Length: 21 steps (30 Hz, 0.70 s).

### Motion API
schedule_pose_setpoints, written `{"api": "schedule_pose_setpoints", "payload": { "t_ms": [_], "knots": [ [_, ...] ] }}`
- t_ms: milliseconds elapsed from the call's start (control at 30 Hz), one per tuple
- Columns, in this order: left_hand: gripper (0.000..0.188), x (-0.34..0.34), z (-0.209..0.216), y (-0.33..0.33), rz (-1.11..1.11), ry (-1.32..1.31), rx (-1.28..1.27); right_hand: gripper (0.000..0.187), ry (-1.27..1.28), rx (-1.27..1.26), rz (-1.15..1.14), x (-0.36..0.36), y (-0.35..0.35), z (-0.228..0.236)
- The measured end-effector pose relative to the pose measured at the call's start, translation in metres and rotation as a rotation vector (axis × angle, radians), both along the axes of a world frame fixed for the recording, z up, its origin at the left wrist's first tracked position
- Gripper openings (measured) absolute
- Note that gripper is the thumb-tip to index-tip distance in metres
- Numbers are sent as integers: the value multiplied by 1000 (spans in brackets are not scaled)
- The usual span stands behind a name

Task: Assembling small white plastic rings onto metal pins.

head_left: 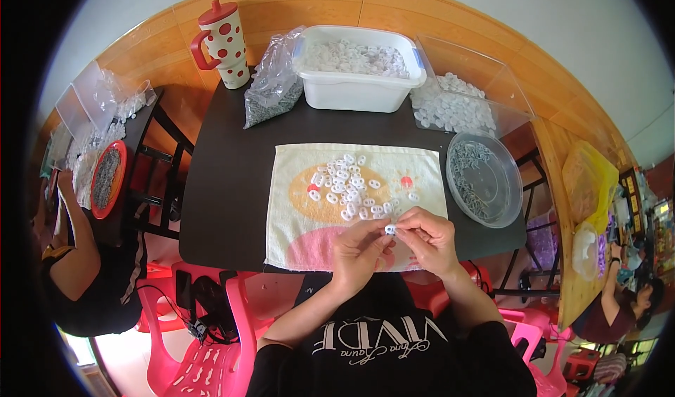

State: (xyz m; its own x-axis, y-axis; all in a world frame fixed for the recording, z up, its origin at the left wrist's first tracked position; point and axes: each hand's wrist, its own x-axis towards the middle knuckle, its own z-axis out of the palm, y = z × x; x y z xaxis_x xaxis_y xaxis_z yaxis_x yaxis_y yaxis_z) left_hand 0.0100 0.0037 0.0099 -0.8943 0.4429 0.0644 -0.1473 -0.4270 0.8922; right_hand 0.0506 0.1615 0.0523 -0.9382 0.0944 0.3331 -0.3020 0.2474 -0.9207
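Observation:
Above the near edge of a printed towel (283, 186), my left hand (356, 251) and my right hand (429, 242) meet. Between their fingertips they pinch one small white plastic piece (390, 229) with dark holes. Whether a tiny metal part is also in my right fingers is too small to tell. Just beyond my hands, a loose pile of similar white two-holed pieces (340, 185) lies spread on the towel. To the right stands a round clear tub (519, 193) with small grey metal parts (470, 168) in it.
Along the back of the dark table (218, 179) stand a spotted tumbler (228, 49), a bag of grey parts (274, 91), a white bin (355, 91) of white pieces and a clear box (524, 109) of white discs. People sit at tables left and right. A pink chair (204, 362) stands behind left.

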Motion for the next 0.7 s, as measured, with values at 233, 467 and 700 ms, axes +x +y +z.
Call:
{"api": "schedule_pose_setpoints", "payload": {
  "t_ms": [233, 467, 700],
  "knots": [
    [28, -1, 10, -3, 40, 198, -201, 10, 21, -68, 40, 1, 2, -3],
    [26, -12, 13, -10, 118, 682, -533, 14, 79, 134, 54, -1, 13, -26],
    [24, -13, 14, -9, 78, 911, -664, 21, 284, 596, 48, 2, 9, -28]
  ]
}}
